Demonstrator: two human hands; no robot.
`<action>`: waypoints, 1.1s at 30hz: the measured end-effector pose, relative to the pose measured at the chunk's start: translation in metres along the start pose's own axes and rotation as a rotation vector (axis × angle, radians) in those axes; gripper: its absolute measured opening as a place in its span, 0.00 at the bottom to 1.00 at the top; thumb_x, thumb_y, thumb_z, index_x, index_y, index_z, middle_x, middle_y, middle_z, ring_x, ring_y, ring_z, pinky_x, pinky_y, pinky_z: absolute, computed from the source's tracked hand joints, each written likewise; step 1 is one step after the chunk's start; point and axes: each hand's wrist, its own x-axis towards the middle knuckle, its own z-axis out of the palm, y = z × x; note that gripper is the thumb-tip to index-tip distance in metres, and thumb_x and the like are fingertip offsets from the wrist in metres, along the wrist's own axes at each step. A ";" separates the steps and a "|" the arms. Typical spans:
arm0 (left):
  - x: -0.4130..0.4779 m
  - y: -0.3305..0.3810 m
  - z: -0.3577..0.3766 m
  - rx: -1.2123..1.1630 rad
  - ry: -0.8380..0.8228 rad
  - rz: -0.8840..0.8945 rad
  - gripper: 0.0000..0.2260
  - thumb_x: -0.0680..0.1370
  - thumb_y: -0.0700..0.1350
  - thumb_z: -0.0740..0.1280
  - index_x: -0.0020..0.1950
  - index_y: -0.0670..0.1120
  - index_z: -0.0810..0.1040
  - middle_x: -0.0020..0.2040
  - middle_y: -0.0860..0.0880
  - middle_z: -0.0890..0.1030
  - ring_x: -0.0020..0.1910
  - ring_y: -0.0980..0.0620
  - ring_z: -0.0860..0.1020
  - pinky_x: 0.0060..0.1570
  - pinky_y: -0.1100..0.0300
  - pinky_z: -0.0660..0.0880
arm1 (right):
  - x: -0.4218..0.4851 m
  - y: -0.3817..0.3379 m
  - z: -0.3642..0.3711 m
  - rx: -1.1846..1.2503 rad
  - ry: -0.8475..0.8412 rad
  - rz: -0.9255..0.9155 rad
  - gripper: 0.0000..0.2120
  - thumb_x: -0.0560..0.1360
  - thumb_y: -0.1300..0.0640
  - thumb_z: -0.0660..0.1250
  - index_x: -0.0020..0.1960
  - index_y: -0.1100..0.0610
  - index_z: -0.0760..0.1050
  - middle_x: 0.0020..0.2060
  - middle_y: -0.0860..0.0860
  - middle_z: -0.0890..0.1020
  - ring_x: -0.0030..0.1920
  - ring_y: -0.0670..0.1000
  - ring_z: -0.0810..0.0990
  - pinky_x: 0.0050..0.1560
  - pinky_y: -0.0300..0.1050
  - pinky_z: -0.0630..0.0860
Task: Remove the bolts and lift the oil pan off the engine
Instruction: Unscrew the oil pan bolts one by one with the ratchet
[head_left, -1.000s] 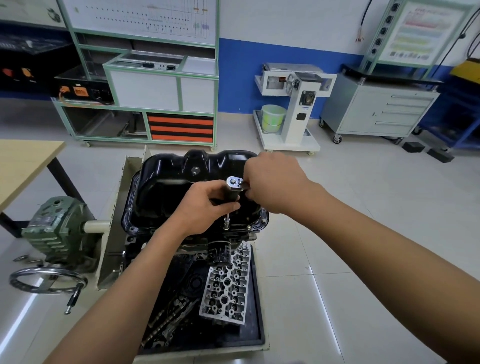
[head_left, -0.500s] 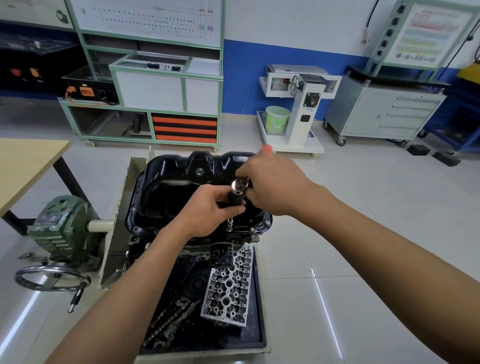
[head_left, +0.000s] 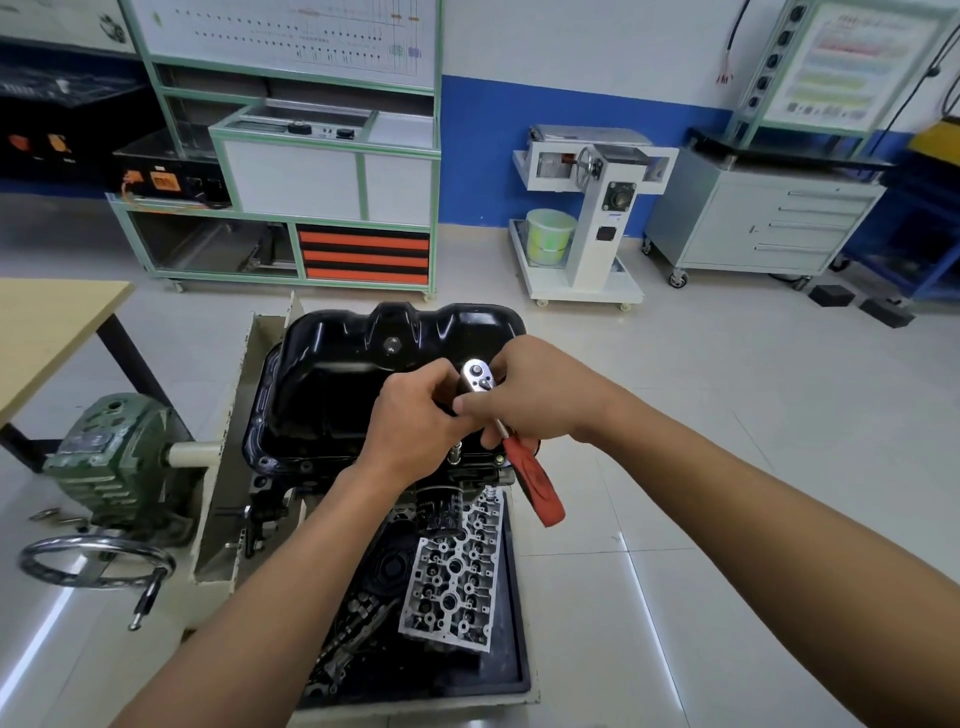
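Observation:
A glossy black oil pan (head_left: 332, 384) sits upside-down on the engine, which is mounted on a stand. A ratchet wrench (head_left: 535, 473) with a chrome head and a red handle stands over the pan's near right flange on a socket extension (head_left: 455, 451). My left hand (head_left: 415, 421) grips the extension just under the ratchet head. My right hand (head_left: 540, 400) holds the wrench's shaft near the head, and the red handle points down toward me. A bolt (head_left: 500, 459) shows on the flange beside the extension.
Below the engine a black tray (head_left: 511, 670) holds a silver cylinder head (head_left: 457, 577) and other engine parts. The stand's green gearbox (head_left: 114, 462) and chrome handwheel (head_left: 96, 564) are at left. A wooden table (head_left: 47, 322) stands far left; cabinets line the back wall.
My right hand swung the ratchet round: the red handle, hidden behind the hand before, now points toward me. My left hand kept its grip on the extension.

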 end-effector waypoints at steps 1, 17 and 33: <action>0.000 0.001 -0.001 0.000 -0.015 0.006 0.11 0.67 0.56 0.76 0.38 0.54 0.76 0.34 0.52 0.81 0.33 0.48 0.79 0.35 0.43 0.78 | 0.001 -0.001 -0.003 -0.060 0.014 -0.010 0.15 0.75 0.52 0.72 0.40 0.65 0.81 0.28 0.52 0.84 0.28 0.51 0.81 0.34 0.46 0.78; -0.004 0.004 -0.010 -0.078 -0.253 -0.098 0.10 0.75 0.37 0.76 0.47 0.52 0.82 0.43 0.62 0.85 0.43 0.61 0.84 0.45 0.69 0.78 | 0.005 -0.003 -0.004 -0.729 0.200 -0.537 0.19 0.70 0.67 0.65 0.54 0.49 0.84 0.58 0.48 0.81 0.60 0.53 0.77 0.41 0.48 0.76; -0.006 0.001 0.004 -0.017 -0.005 0.033 0.02 0.67 0.54 0.68 0.36 0.63 0.78 0.30 0.57 0.79 0.27 0.57 0.72 0.28 0.66 0.68 | -0.004 -0.002 0.007 -0.351 0.232 -0.041 0.24 0.70 0.38 0.70 0.29 0.54 0.68 0.25 0.50 0.74 0.28 0.51 0.73 0.29 0.43 0.64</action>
